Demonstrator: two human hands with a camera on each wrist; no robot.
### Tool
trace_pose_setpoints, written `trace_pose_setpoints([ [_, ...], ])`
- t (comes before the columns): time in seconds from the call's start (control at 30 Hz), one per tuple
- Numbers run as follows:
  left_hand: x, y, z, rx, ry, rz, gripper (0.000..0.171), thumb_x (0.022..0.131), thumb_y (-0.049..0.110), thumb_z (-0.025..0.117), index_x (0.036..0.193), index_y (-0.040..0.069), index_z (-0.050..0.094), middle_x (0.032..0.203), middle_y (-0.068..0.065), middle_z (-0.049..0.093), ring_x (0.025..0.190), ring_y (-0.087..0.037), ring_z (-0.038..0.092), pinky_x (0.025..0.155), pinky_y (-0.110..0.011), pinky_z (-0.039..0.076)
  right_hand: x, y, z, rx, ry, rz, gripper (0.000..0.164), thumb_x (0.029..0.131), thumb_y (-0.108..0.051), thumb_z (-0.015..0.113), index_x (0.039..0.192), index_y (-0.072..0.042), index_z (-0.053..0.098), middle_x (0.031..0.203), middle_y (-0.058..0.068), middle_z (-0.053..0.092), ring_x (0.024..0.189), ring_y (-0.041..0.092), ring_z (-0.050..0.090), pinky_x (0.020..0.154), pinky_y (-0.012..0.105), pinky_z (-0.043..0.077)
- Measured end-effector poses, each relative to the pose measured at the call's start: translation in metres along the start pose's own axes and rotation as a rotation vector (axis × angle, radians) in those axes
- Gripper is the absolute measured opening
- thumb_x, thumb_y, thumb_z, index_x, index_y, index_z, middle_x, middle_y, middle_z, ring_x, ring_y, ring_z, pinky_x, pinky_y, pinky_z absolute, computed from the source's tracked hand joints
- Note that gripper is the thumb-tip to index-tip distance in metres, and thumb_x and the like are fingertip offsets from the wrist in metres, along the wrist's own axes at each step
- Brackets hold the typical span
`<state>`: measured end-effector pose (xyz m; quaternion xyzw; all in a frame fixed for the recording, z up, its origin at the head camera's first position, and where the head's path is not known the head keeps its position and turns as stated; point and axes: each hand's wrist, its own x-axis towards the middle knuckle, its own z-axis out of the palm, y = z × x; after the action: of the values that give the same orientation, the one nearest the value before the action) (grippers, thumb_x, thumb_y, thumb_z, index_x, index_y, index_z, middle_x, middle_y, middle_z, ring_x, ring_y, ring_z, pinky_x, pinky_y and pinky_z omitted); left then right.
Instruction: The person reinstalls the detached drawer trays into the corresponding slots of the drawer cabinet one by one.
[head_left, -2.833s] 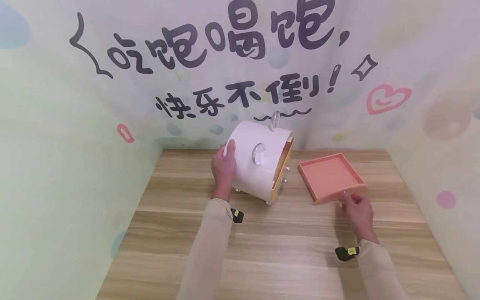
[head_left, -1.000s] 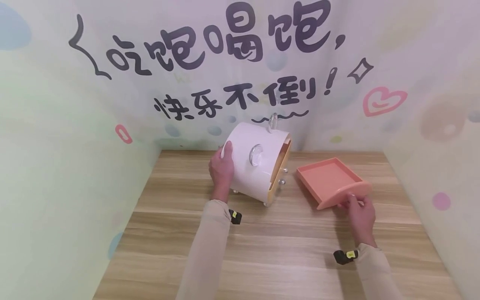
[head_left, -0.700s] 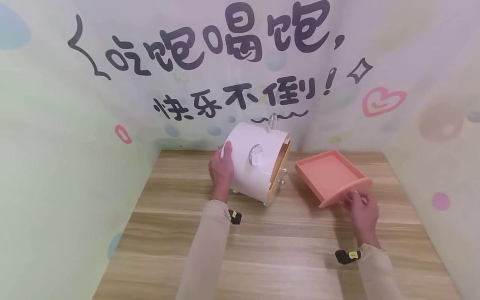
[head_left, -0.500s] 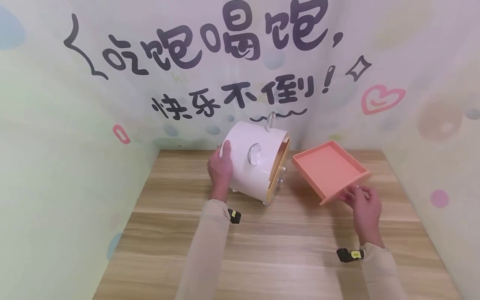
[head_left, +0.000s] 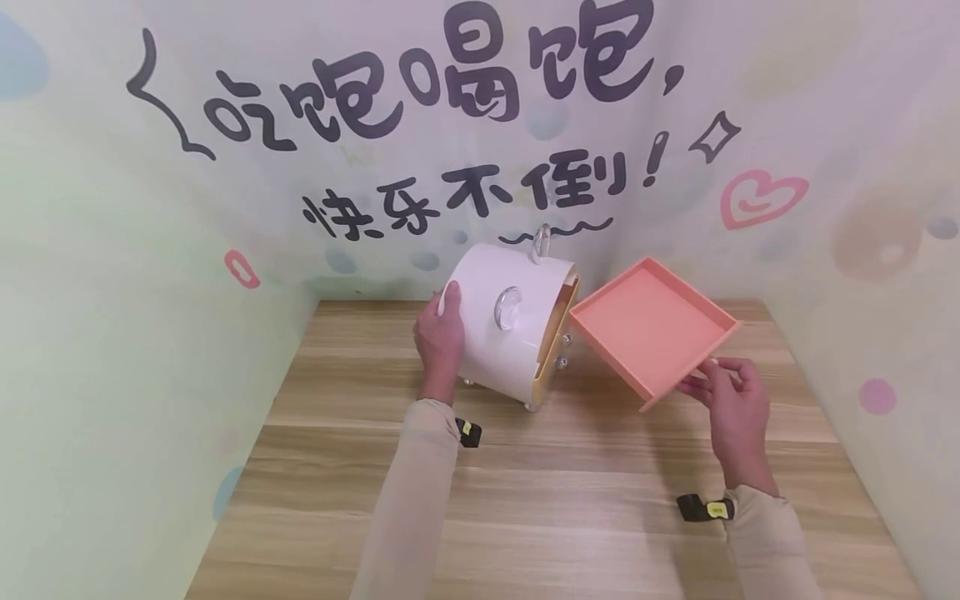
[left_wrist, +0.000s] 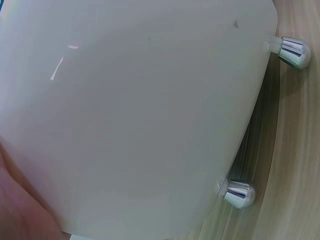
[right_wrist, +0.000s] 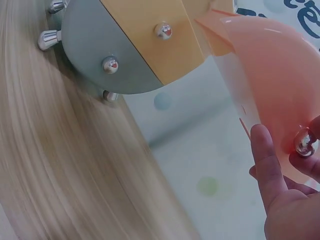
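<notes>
A white rounded desktop drawer box [head_left: 498,333] with clear ear-like loops sits at the back of the table, its drawer fronts facing right. My left hand [head_left: 441,337] holds its rear end, thumb over the edge; the fingers behind are hidden. Little silver feet [left_wrist: 240,194] show under the box in the left wrist view. Above the table, right of the box, hangs a pink drawer [head_left: 652,329], tilted. My right hand [head_left: 738,412] pinches the drawer's silver knob [right_wrist: 305,142]. The drawer's inner end is close to the box's upper opening; contact is unclear.
In the right wrist view, the box keeps a yellow drawer front [right_wrist: 150,30] and a grey drawer front [right_wrist: 107,60], each with a silver knob. A printed wall [head_left: 420,167] rises close behind the wooden table [head_left: 570,500]; side walls flank it.
The pink drawer has risen off the table, tilted and moved left towards the box's front. My right hand rose with it, keeping hold of the knob. Box and left hand stayed in place.
</notes>
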<state>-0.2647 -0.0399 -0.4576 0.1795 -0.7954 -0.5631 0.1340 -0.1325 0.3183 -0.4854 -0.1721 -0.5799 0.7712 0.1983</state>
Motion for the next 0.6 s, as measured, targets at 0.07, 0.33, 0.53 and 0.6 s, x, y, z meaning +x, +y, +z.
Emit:
trace_pose_setpoints([
  [0.07, 0.0001, -0.0002, 0.0002, 0.001, 0.001, 0.000, 0.062, 0.094, 0.073, 0.045, 0.119, 0.025, 0.074, 0.115, -0.008, 0.072, 0.106, -0.031, 0.063, 0.096, -0.053, 0.051, -0.0018, -0.0021, 0.0008, -0.016, -0.013, 0.001, 0.012, 0.100, -0.013, 0.062, 0.101, -0.004, 0.055, 0.090, -0.001, 0.080, 0.067, 0.015, 0.076, 0.068, 0.030, 0.063],
  [0.33, 0.0014, -0.0021, 0.0006, 0.009, 0.019, 0.025, 0.062, 0.094, 0.072, 0.047, 0.125, 0.025, 0.073, 0.128, -0.007, 0.072, 0.114, -0.032, 0.064, 0.102, -0.052, 0.049, -0.0058, -0.0077, 0.0042, -0.150, -0.070, 0.022, 0.018, 0.100, -0.025, 0.066, 0.106, -0.010, 0.058, 0.091, -0.005, 0.078, 0.074, 0.011, 0.077, 0.071, 0.022, 0.061],
  [0.53, 0.0015, -0.0021, 0.0004, 0.012, 0.019, 0.027, 0.062, 0.094, 0.072, 0.046, 0.124, 0.025, 0.074, 0.125, -0.007, 0.072, 0.112, -0.032, 0.064, 0.101, -0.051, 0.049, -0.0076, -0.0098, 0.0080, -0.165, -0.120, -0.009, 0.008, 0.101, -0.017, 0.063, 0.103, -0.010, 0.060, 0.085, -0.005, 0.076, 0.071, 0.010, 0.076, 0.069, 0.023, 0.062],
  [0.6, 0.0013, -0.0017, 0.0007, 0.010, 0.020, 0.022, 0.061, 0.094, 0.072, 0.047, 0.123, 0.025, 0.074, 0.124, -0.007, 0.073, 0.112, -0.032, 0.064, 0.101, -0.051, 0.049, -0.0085, -0.0099, 0.0084, -0.162, -0.144, -0.016, 0.002, 0.101, -0.013, 0.061, 0.102, -0.011, 0.060, 0.083, -0.005, 0.077, 0.070, 0.010, 0.076, 0.069, 0.024, 0.062],
])
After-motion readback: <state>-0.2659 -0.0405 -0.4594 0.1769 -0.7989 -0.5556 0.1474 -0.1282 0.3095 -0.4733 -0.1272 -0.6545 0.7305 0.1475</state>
